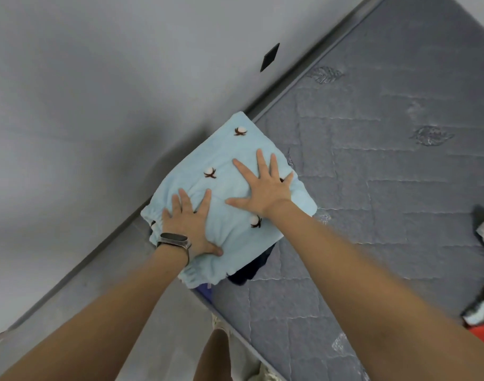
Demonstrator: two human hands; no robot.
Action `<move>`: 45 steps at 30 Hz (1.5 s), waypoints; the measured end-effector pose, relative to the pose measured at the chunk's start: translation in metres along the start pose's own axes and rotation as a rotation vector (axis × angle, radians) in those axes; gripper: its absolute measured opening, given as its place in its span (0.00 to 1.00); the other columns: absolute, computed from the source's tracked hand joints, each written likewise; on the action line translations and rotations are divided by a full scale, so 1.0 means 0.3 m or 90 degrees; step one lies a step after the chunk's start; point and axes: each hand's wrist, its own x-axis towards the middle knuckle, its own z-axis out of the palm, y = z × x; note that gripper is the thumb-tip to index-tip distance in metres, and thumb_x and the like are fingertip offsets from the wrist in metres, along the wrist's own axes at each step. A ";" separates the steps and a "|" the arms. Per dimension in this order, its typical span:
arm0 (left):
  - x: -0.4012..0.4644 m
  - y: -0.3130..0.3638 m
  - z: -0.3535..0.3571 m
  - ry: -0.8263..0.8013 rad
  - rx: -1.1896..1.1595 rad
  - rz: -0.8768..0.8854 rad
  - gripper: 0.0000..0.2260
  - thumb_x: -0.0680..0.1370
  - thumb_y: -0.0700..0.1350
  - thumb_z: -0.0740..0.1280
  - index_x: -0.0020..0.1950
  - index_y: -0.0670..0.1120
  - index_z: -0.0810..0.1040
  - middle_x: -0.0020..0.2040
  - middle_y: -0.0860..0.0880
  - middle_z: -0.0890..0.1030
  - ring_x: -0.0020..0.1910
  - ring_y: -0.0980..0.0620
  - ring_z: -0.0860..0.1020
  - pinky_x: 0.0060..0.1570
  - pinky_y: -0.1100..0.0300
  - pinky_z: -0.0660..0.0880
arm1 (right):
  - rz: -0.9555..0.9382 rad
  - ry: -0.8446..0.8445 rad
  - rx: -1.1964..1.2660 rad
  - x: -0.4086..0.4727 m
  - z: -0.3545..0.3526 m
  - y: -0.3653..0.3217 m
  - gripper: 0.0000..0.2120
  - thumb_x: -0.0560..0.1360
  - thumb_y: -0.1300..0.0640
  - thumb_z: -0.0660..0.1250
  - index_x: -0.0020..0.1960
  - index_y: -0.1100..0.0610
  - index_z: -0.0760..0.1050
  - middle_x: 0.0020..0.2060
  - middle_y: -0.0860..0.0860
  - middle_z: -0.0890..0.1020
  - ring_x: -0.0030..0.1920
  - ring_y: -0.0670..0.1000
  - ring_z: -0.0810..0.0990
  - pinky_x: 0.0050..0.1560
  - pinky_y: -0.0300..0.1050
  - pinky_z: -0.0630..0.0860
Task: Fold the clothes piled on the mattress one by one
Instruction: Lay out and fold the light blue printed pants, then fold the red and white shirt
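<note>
A folded light-blue garment (235, 188), fleecy, with small cotton-boll motifs and a gathered elastic edge, lies at the mattress (386, 160) corner next to the wall. It sits on top of darker folded clothing (249, 270), navy or black, that peeks out beneath its near edge. The left hand (192, 224), a band on its wrist, lies flat on the elastic end with fingers spread; the right hand (262, 185) presses flat on the far half, fingers straight and splayed. Neither hand grips anything.

This looks like the closing step for this piece: smoothing and pressing it onto the stack of finished items. At the right edge of the view, more clothes (482, 312), red and white, lie unfolded on the mattress, well apart from the stack. The next move probably calls for lifting both palms off without dragging the fold loose, then reaching right for one garment from that pile.
</note>
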 end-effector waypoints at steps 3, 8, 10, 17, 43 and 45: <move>-0.021 0.007 -0.008 0.001 0.001 -0.001 0.64 0.57 0.74 0.71 0.74 0.56 0.27 0.75 0.34 0.34 0.76 0.35 0.40 0.73 0.37 0.50 | -0.019 -0.010 0.056 -0.030 -0.021 0.013 0.44 0.67 0.22 0.56 0.73 0.29 0.34 0.76 0.47 0.30 0.76 0.58 0.29 0.69 0.76 0.40; -0.092 0.115 -0.113 0.018 0.055 -0.038 0.53 0.65 0.61 0.73 0.77 0.51 0.40 0.76 0.36 0.38 0.76 0.35 0.40 0.74 0.40 0.46 | -0.043 0.206 0.354 -0.236 -0.040 0.137 0.28 0.79 0.34 0.53 0.76 0.34 0.48 0.79 0.48 0.48 0.78 0.51 0.40 0.73 0.65 0.36; -0.124 0.239 -0.153 0.091 0.081 0.030 0.40 0.72 0.53 0.69 0.77 0.49 0.50 0.77 0.38 0.41 0.77 0.37 0.41 0.75 0.43 0.43 | 0.014 0.266 0.411 -0.352 0.003 0.242 0.25 0.81 0.40 0.52 0.77 0.38 0.52 0.79 0.50 0.53 0.79 0.52 0.44 0.75 0.63 0.38; -0.261 0.809 -0.095 0.042 0.033 0.295 0.24 0.78 0.47 0.61 0.74 0.49 0.63 0.70 0.47 0.69 0.67 0.46 0.70 0.62 0.54 0.71 | 0.344 0.144 0.425 -0.785 0.330 0.826 0.26 0.77 0.54 0.63 0.74 0.54 0.63 0.69 0.58 0.72 0.69 0.61 0.69 0.70 0.57 0.64; -0.547 1.967 0.608 -0.067 -0.021 0.369 0.11 0.80 0.42 0.62 0.57 0.53 0.80 0.58 0.49 0.76 0.59 0.50 0.76 0.58 0.63 0.67 | 0.701 0.382 1.031 -1.486 0.913 2.010 0.29 0.70 0.60 0.75 0.68 0.65 0.68 0.61 0.53 0.78 0.61 0.55 0.78 0.62 0.48 0.73; -0.518 1.962 0.621 -0.057 -0.028 0.364 0.11 0.79 0.41 0.63 0.58 0.52 0.79 0.59 0.50 0.77 0.61 0.51 0.75 0.60 0.64 0.66 | 0.739 0.443 1.137 -1.414 0.950 2.085 0.38 0.65 0.55 0.78 0.70 0.63 0.67 0.62 0.57 0.78 0.62 0.58 0.78 0.65 0.55 0.74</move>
